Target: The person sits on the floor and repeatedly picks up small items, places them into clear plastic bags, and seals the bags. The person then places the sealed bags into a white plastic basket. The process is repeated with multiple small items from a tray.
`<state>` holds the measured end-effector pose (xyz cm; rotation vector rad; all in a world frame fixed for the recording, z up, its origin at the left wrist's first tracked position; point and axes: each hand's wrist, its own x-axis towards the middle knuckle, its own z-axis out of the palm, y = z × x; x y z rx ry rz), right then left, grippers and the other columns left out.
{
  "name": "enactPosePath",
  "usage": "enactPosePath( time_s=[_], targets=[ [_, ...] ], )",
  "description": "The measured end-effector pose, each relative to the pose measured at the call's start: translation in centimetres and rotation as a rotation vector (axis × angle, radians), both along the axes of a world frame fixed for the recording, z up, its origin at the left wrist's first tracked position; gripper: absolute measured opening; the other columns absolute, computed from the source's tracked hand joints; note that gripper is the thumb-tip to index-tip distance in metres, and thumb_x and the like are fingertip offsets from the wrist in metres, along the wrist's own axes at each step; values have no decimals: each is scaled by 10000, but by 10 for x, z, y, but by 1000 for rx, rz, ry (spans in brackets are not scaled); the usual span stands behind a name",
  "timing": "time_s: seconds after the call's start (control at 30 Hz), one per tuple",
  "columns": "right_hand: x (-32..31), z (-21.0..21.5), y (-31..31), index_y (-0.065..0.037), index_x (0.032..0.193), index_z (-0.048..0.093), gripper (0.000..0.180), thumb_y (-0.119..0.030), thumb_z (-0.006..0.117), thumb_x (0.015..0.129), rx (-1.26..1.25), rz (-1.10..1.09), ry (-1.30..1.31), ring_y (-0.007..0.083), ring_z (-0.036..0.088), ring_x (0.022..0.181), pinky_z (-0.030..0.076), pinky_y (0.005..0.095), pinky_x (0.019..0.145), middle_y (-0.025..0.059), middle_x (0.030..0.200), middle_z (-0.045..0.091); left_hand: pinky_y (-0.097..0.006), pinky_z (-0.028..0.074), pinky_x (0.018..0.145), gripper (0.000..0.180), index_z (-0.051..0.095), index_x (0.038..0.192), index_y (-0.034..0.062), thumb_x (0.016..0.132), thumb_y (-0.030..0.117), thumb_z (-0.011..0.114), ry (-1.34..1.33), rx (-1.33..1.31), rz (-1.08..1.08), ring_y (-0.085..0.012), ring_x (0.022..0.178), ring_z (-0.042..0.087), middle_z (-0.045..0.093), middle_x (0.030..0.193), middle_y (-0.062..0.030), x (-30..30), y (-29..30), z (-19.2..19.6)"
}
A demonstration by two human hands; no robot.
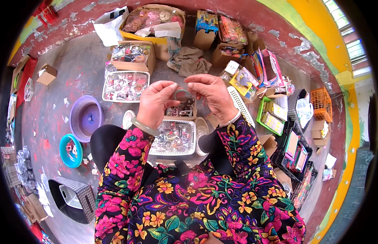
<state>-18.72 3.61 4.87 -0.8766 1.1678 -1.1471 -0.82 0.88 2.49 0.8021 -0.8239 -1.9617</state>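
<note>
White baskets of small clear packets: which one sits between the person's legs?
The nearer basket; the other basket stands farther off, beyond the left shoe, left of the left hand.

Below the purple basin (74, 118) sits a turquoise basin (62, 149), then a grey-checked bin (88, 199) (black inside). Right of the purple basin, a black sleeve (133, 150) bears pink flowers and green leaves; farther right, a lime-green basket (270, 128) and an orange crate (321, 106).

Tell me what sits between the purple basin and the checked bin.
In the head view, a teal basin sits between the purple basin and the checked bin.
</note>
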Motion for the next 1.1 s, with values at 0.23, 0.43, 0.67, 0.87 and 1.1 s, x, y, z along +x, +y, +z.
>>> enactPosePath(
  time_s=[0.23, 0.43, 0.67, 0.87, 1.1],
  targets=[
    [-2, -2, 0, -41, 981, 653, 191, -91, 621, 799, 3, 3, -30, 35, 520, 624, 396, 162, 554, -6, 756, 623, -195, 516, 564, 205, 566, 1057, 4, 874, 94, 541, -29, -2, 18, -169, 778, 649, 642, 887, -70, 0, 1, 5],
    [-2, -2, 1, -40, 980, 654, 194, -64, 585, 800, -17, 15, -72, 40, 510, 615, 396, 164, 559, -1, 757, 622, -192, 515, 549, 216, 561, 1074, 7, 878, 89, 526, 6, 3, -6, -171, 780, 651, 636, 892, -70, 3, 1, 5],
    [0, 2, 1, -15, 890, 649, 134, -43, 542, 813, -43, 17, -84, 48, 509, 619, 407, 178, 565, 3, 749, 608, -202, 526, 575, 226, 549, 1085, 1, 882, 95, 514, 57, 1, -18, -142, 741, 633, 620, 897, -70, 5, 2, 9],
    [-2, -3, -2, 3, 878, 648, 161, -25, 503, 813, -176, 50, -26, 62, 534, 664, 417, 182, 578, 11, 753, 606, -224, 529, 616, 216, 524, 1041, -25, 894, 131, 497, 161, 108, -42, -185, 769, 643, 628, 900, -126, 7, -2, 14],
    [0, -7, -1, -3, 887, 655, 184, -20, 488, 812, -221, 34, 91, 61, 553, 713, 425, 184, 591, 18, 785, 617, -182, 514, 572, 173, 537, 1004, 1, 882, 123, 538, 105, 90, -42, -163, 796, 639, 628, 901, -105, 4, -4, 8]
  ],
)
